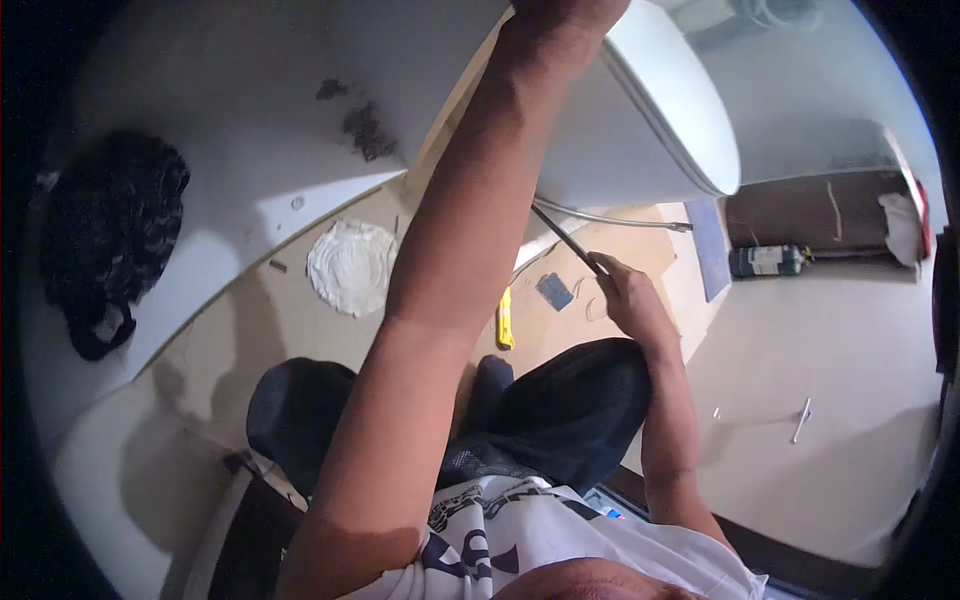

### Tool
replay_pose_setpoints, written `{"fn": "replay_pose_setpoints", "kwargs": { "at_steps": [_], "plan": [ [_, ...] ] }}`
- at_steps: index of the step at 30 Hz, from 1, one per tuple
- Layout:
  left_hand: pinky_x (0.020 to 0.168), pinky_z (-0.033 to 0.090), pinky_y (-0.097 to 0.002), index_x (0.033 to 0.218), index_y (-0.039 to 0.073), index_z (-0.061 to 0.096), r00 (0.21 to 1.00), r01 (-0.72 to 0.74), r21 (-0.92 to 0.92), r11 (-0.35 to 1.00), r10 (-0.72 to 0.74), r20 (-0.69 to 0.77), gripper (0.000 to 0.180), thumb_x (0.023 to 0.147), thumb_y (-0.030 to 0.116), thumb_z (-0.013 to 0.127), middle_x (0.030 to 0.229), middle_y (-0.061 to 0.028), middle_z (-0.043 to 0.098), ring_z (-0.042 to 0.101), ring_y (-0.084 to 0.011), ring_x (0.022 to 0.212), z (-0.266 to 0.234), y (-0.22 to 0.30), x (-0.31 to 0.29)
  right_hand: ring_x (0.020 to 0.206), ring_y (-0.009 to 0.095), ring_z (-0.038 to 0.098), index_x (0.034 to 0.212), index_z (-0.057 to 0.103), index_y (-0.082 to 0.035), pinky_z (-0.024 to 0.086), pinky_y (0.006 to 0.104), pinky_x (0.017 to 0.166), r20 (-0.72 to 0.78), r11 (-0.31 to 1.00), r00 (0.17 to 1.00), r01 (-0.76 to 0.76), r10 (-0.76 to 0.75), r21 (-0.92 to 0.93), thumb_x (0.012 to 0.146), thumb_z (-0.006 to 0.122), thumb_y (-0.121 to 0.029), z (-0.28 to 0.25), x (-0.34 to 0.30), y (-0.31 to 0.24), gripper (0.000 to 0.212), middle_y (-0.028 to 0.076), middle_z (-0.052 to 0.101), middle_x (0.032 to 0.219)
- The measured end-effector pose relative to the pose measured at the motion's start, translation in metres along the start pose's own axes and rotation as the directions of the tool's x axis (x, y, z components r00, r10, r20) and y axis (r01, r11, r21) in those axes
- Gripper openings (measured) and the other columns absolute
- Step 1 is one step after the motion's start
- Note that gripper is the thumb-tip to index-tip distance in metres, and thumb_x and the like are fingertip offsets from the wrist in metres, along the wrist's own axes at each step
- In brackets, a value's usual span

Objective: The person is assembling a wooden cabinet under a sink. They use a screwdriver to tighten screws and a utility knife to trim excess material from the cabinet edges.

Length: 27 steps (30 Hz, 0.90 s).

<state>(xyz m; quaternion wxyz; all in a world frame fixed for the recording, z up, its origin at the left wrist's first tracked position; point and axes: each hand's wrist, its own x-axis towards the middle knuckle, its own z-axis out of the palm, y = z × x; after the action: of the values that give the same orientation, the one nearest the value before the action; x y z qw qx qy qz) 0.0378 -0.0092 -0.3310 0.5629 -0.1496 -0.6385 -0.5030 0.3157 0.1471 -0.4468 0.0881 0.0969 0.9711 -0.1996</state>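
My left arm stretches up past the middle, and my left hand [570,14] is at the top edge beside a white fixture with a rounded lid, like a toilet [620,140]. Its fingers are cut off or hidden, so its grip does not show. Lower right, my right hand [630,295] is closed round a thin dark rod [568,238], which slants up-left toward the fixture's base. A braided hose [620,220] runs beside that base. On the floor near my feet lie a yellow utility knife [505,318] and a small blue-grey square piece [554,291].
Left of my forearm a round white patch like putty [350,266] lies on the floor. A black shaggy thing [115,230] is against the left wall. At right are a dark green cylinder [768,261] and a pale cabinet panel with a metal handle [801,420].
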Motion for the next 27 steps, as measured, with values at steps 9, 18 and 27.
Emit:
{"fn": "replay_pose_setpoints", "kwargs": {
  "at_steps": [9,18,27],
  "plan": [
    [0.113,0.023,-0.0452,0.133,-0.016,0.028,0.810,0.481,0.277,0.832,-0.543,0.222,0.069,0.083,0.018,0.061,0.139,-0.0370,0.030,0.029,-0.0474,0.133,-0.048,-0.072,-0.267,0.061,0.016,0.051,0.125,0.057,-0.005,0.045,0.0317,0.059,-0.187,0.992,0.980,0.053,-0.073,-0.111,0.092,0.052,-0.003,-0.005,0.001,0.025,0.034,0.015,0.059,0.075],
    [0.086,0.046,-0.0394,0.105,-0.007,0.059,0.145,0.912,0.266,0.314,-0.850,0.507,0.030,0.083,0.012,0.056,0.107,-0.0260,0.061,0.061,-0.0331,0.102,-0.140,-0.073,-0.396,0.071,0.032,0.059,0.138,0.046,-0.021,0.050,0.0385,0.064,0.013,0.810,0.884,0.433,-0.467,-0.394,0.087,0.051,0.000,0.045,0.054,-0.057,0.055,0.013,0.057,0.090],
    [0.069,0.045,-0.0313,0.104,0.001,0.058,-0.192,0.954,-0.106,-0.282,-0.840,0.507,0.039,0.092,0.037,0.052,0.089,-0.0088,0.064,0.059,-0.0169,0.082,-0.150,-0.069,-0.370,0.074,0.035,0.061,0.138,0.043,-0.025,0.051,0.0448,0.059,-0.132,0.892,0.933,0.270,-0.335,-0.362,0.085,0.048,-0.003,0.191,0.102,-0.011,0.058,0.015,0.055,0.090]
  ]
}}
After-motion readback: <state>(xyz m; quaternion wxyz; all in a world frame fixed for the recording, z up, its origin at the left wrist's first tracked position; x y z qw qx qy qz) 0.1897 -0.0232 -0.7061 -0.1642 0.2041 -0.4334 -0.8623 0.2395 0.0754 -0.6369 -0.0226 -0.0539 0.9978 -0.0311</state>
